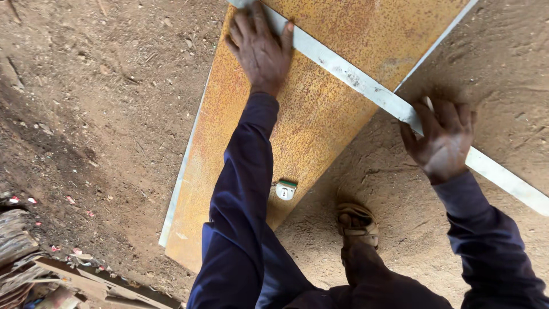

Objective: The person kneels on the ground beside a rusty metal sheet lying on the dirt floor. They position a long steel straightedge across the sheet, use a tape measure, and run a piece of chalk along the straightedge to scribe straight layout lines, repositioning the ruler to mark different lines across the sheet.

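Note:
A rusty orange metal sheet [320, 109] lies on the dirt ground, running from the top of the view down to the lower left. Across it lies a long pale metal straightedge [366, 86], slanting from the top middle to the right edge. My left hand [260, 48] presses flat on the straightedge's far end, fingers spread, holding it against the sheet. My right hand [443, 137] grips the straightedge where it passes off the sheet's right edge, fingers curled around it. A small white tape measure [285, 190] rests on the sheet by my left sleeve.
My sandalled foot [357, 223] stands on the dirt just right of the sheet's lower corner. Scrap wood and debris [34, 263] pile up at the bottom left. Loose brown dirt [97, 114] surrounds the sheet.

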The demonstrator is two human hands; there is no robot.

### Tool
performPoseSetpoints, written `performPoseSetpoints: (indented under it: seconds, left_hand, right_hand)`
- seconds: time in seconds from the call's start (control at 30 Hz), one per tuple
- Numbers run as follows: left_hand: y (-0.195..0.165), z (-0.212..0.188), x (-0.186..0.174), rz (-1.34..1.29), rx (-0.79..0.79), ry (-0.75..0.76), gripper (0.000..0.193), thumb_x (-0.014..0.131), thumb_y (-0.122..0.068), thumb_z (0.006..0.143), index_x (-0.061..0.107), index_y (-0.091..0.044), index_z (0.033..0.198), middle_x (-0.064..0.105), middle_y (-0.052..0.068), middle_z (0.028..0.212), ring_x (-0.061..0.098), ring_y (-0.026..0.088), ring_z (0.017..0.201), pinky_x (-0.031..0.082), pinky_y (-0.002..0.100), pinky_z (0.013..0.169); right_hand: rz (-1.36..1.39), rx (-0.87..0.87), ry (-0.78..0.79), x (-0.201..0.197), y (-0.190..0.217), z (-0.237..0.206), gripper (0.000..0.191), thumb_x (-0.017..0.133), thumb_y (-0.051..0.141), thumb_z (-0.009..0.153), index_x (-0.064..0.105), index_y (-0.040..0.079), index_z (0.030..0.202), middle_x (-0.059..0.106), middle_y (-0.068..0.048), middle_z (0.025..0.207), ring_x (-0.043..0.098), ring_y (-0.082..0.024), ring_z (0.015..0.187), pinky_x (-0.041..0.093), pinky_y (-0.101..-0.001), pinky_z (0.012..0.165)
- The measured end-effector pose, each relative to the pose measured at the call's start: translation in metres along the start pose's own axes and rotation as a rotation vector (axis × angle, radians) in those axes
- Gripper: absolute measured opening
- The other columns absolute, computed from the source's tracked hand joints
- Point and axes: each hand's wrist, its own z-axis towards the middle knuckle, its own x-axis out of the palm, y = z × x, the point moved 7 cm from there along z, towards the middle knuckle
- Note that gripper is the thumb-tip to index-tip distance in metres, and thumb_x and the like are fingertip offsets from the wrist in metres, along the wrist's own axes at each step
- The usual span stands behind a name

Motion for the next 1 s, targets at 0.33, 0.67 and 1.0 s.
performPoseSetpoints:
  seconds: [0.33,0.67,1.0]
  left_hand:
    - [0.011,0.007,0.009,-0.108,0.022,-0.151,0.088,0.041,-0.071,0.101,0.038,-0.004,0.158,0.024,0.016,0.171,0.016,0.037,0.163,0.015,0.068,0.133]
    - [0.016,0.006,0.019,-0.085,0.06,-0.144,0.086,0.05,-0.067,0.105,0.034,-0.003,0.16,0.022,0.015,0.171,0.02,0.037,0.162,0.017,0.066,0.133]
    - [0.02,0.001,0.029,-0.126,0.038,-0.063,0.084,0.044,-0.069,0.11,0.032,-0.008,0.167,0.018,0.011,0.176,0.021,0.034,0.161,0.021,0.064,0.132]
  right_hand:
    - [-0.037,0.006,-0.038,0.016,-0.011,0.002,0.024,0.077,0.027,0.096,0.074,0.008,0.11,0.066,-0.011,0.111,0.059,-0.024,0.098,0.042,-0.0351,0.079]
    - [0.142,0.03,-0.041,0.012,-0.014,0.017,0.034,0.081,0.016,0.081,0.074,0.002,0.111,0.068,-0.016,0.109,0.062,-0.031,0.098,0.047,-0.0442,0.085]
    - [0.16,0.038,-0.088,0.023,-0.035,-0.002,0.026,0.085,0.023,0.085,0.075,0.005,0.101,0.064,-0.01,0.096,0.049,-0.021,0.079,0.042,-0.0396,0.077]
